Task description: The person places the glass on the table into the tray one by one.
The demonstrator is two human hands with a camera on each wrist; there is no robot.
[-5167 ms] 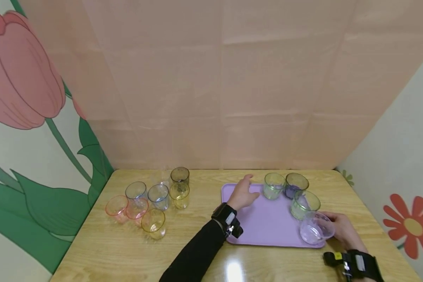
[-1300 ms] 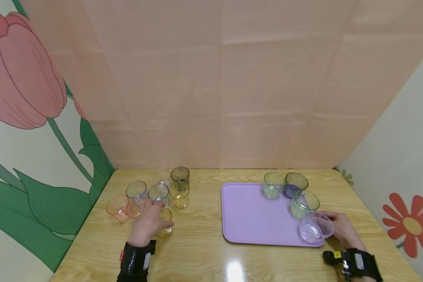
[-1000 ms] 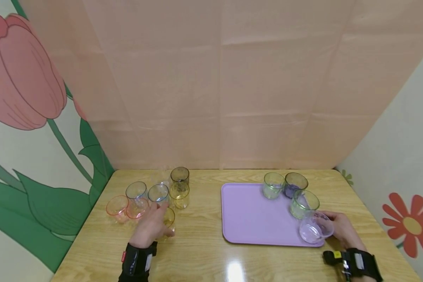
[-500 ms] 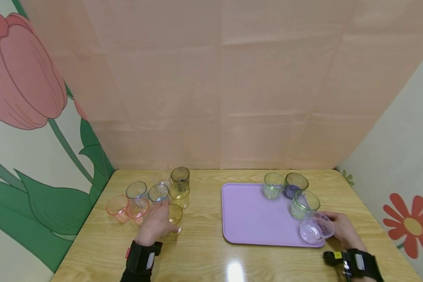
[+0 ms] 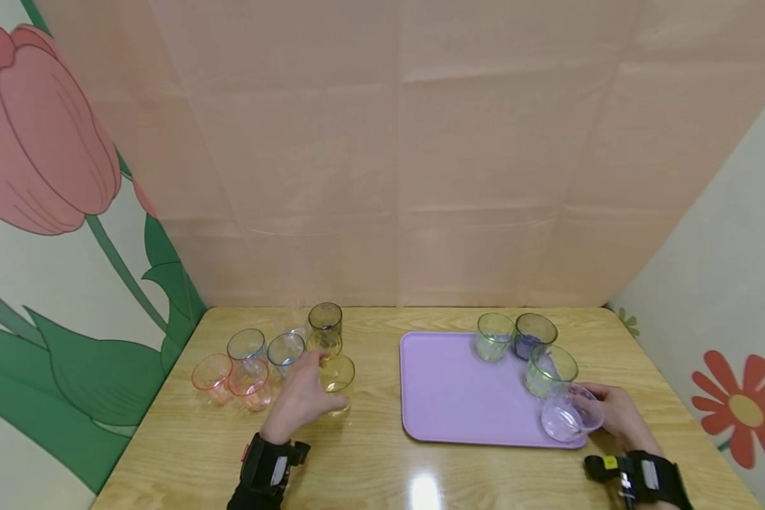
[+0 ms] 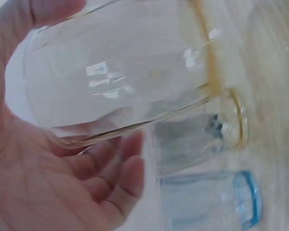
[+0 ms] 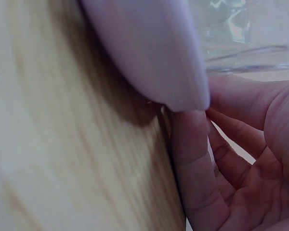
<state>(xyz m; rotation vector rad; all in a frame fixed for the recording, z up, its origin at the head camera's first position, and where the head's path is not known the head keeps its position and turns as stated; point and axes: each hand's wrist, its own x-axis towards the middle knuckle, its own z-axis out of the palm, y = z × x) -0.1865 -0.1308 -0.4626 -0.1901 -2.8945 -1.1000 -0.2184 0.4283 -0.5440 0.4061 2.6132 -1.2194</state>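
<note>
My left hand (image 5: 299, 400) holds a yellow-rimmed glass (image 5: 339, 375) at the right side of the glass cluster. In the left wrist view, thumb and fingers wrap the tilted-looking yellow-rimmed glass (image 6: 130, 72), with a blue-rimmed glass (image 6: 212, 202) beyond. Across the table, my right hand (image 5: 625, 418) is at the near right corner of the purple tray (image 5: 459, 404). The right wrist view shows its thumb above and a finger (image 7: 192, 163) below the tray's edge (image 7: 159, 62), pinching it. A clear glass (image 5: 570, 418) stands on that corner, partly covering the fingertips.
Two green glasses (image 5: 551, 375) and a dark-rimmed glass (image 5: 535, 336) stand toward the tray's right side. Left of my left hand are two red-rimmed glasses (image 5: 212, 375) and two blue-rimmed ones (image 5: 246, 343). Behind it are a grey-rimmed glass (image 5: 325, 316) and another yellow one.
My left hand has left the tray's left edge, reached the cluster, and taken a yellow-rimmed glass, shifting it right and slightly away. The right hand has stayed at the tray corner.
</note>
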